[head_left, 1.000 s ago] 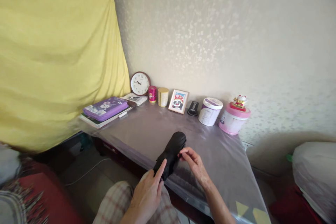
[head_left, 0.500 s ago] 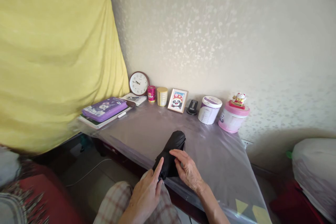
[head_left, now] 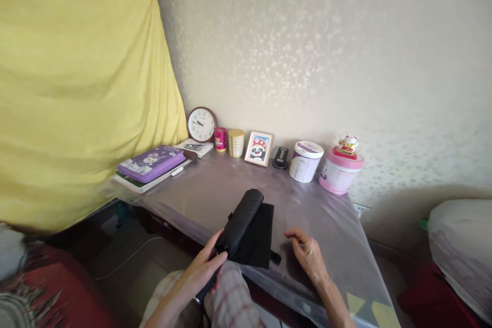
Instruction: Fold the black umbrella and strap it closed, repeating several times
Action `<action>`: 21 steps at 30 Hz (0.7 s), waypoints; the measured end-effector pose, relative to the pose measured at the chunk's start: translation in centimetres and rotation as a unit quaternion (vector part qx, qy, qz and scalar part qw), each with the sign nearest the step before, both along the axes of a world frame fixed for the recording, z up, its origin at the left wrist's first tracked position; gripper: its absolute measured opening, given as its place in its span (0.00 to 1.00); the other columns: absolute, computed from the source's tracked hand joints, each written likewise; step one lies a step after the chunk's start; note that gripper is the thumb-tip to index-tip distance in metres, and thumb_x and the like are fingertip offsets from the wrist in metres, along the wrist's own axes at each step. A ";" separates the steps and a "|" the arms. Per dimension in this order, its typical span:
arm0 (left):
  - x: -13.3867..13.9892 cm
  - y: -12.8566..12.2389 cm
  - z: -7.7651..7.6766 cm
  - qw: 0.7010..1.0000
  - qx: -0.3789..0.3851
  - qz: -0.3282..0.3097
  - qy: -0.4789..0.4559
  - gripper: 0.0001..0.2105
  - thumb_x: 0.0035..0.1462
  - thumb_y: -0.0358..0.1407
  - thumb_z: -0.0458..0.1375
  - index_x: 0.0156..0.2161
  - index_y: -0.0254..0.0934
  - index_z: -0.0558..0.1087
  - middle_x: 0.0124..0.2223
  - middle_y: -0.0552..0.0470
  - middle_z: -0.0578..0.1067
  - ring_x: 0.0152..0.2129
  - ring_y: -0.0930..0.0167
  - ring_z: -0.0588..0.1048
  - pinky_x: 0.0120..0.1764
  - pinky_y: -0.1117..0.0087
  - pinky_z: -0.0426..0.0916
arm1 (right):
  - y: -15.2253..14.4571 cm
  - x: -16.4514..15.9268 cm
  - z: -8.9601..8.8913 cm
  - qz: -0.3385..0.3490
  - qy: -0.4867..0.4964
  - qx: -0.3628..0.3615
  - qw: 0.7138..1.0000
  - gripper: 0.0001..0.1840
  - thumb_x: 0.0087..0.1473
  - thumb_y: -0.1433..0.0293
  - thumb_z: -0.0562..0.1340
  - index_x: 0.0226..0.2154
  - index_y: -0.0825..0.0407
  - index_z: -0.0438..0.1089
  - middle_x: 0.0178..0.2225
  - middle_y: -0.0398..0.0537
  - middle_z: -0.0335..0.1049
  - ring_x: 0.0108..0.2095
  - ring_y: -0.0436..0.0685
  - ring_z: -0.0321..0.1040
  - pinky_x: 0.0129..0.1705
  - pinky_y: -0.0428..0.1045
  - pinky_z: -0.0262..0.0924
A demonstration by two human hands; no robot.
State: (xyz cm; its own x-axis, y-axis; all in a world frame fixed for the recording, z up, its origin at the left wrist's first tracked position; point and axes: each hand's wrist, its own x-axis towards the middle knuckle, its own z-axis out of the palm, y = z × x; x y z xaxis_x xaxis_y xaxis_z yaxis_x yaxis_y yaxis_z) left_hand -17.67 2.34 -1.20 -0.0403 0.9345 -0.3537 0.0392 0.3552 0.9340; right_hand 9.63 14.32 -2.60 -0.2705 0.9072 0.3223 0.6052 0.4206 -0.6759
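Note:
A black folding umbrella [head_left: 243, 218] slants over the table's front edge, its canopy wrapped into a roll. My left hand [head_left: 203, 266] grips it at the lower end, thumb on top, and the dark handle shows below the hand. From the roll's right side a loose flap of black fabric [head_left: 259, 241] spreads flat, with a short black strap [head_left: 275, 257] at its corner. To the right of the flap, apart from it, my right hand [head_left: 307, 253] hovers or rests just over the table, I cannot tell which. Its fingers are loosely bent and apart, holding nothing.
Clear plastic covers the table [head_left: 323, 225]. Along the wall stand a clock [head_left: 202, 124], a pink can [head_left: 220, 139], a yellow canister [head_left: 236, 143], a panda picture frame [head_left: 259, 148], a white-purple tub [head_left: 306, 162] and a pink tub [head_left: 340, 174]. A purple case [head_left: 151, 163] lies left.
My right hand has let go of the umbrella and moved right. The umbrella has turned, so its flap now lies spread out. My left hand has shifted down and left, wrapping the lower end.

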 end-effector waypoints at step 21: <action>-0.4 -0.3 1.0 0.823 0.067 0.020 0.563 0.31 0.60 0.31 0.45 0.64 0.50 0.38 0.63 0.37 0.47 0.49 0.59 0.69 0.37 0.65 0.69 | -0.2 1.6 -1.0 -0.049 0.037 -0.035 0.997 0.16 0.49 0.66 0.50 0.30 0.49 0.73 0.30 0.47 0.76 0.32 0.57 0.72 0.36 0.49 0.64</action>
State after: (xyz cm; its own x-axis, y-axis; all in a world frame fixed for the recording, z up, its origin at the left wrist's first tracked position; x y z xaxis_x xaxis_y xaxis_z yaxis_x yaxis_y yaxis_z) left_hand -18.07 1.99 -0.25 -0.3036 0.9522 0.0344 0.8982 0.2740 0.3437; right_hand 11.28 14.08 -3.61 -0.1565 0.9492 0.2730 0.5886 0.3116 -0.7459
